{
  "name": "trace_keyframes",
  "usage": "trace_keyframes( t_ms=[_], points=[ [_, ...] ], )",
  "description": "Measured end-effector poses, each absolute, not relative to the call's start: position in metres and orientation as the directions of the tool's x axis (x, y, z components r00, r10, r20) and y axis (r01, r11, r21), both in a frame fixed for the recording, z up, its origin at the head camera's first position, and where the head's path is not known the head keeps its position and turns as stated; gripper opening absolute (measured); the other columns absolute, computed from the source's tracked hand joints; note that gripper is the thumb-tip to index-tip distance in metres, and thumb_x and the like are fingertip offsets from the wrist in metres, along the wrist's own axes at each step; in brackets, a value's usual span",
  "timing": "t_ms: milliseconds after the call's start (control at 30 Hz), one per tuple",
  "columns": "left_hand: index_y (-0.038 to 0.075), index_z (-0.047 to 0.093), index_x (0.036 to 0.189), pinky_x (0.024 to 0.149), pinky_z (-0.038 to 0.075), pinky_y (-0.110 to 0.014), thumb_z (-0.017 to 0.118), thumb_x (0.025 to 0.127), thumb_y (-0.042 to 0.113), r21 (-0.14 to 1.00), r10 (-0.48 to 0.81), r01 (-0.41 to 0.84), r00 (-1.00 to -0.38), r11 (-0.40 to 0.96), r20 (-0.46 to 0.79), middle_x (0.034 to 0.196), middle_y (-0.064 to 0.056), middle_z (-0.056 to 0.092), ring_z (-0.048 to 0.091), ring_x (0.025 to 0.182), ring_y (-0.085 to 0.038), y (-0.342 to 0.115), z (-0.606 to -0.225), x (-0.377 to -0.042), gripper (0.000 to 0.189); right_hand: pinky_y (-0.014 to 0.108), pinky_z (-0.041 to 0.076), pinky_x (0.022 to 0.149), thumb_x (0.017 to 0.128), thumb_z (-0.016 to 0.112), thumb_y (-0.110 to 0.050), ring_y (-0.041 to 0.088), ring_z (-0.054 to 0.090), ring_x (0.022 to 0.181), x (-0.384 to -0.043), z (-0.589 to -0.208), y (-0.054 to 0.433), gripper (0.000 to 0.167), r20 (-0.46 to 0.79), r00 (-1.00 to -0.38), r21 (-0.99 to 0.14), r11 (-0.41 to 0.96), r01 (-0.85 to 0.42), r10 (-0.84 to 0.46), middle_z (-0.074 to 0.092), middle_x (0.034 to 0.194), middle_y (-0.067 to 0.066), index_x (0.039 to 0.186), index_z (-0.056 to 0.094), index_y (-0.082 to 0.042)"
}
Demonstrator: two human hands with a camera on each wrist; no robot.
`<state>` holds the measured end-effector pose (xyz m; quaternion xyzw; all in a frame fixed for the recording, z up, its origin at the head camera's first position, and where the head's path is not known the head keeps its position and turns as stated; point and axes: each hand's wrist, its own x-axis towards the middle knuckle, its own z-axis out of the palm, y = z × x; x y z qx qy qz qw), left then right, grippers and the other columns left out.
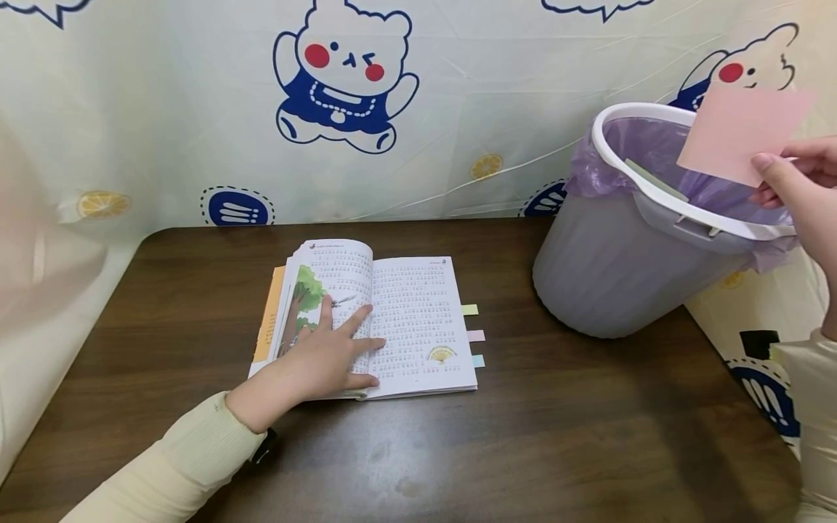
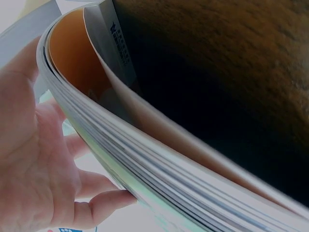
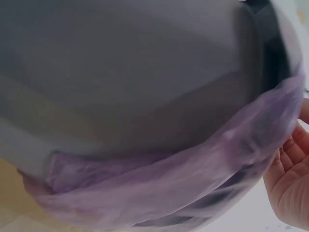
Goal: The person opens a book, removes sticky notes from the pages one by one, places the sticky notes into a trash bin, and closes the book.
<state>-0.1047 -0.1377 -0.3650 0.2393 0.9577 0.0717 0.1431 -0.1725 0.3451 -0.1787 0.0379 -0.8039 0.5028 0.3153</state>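
Left hand [image 1: 325,362] splayed on book [image 1: 415,309]; right hand [image 1: 803,185] pinches paper [image 1: 742,133]

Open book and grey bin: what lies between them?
In the head view, a yellow-green tab, a pink tab and a blue tab jut from the right edge of the open book; from there to the grey bin, only bare tabletop shows.

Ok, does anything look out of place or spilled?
The bin looks odd: it stands on the table near the open book, an unusual spot for a waste bin. It seems to lean, though that may be the camera angle. No spill shows.
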Motion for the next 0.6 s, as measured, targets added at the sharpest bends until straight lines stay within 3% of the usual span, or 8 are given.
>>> trace_keyframes(
  t_ms=[333, 600],
  points=[
    [0.024, 0.066, 0.14, 0.083, 0.042, -0.081, 0.073, 0.091, 0.054, 0.202, 0.488, 0.45, -0.842, 0.87, -0.229, 0.165, -0.018, 0.029, 0.01, 0.134, -0.077, -0.139, -0.367, -0.106, 0.057, 0.005, 0.045, 0.051, 0.093, 0.06, 0.012, -0.007, 0.06, 0.047, -0.181, -0.179, 0.356, 0.044, 0.47, -0.866, -0.825, 0.435, -0.361, 0.173, 0.065, 0.057, -0.016, 0.08, 0.072, -0.028],
    [0.025, 0.066, 0.14, 0.083, 0.043, -0.081, 0.073, 0.091, 0.054, 0.193, 0.489, 0.453, -0.841, 0.87, -0.231, 0.165, -0.018, 0.029, 0.01, 0.134, -0.077, -0.139, -0.367, -0.106, 0.058, 0.007, 0.042, 0.047, 0.097, 0.061, 0.004, -0.006, 0.055, 0.045, -0.181, -0.175, 0.357, 0.055, 0.33, -0.939, -0.757, 0.622, -0.2, 0.099, 0.062, 0.058, -0.022, 0.074, 0.069, -0.046]
  ],
)
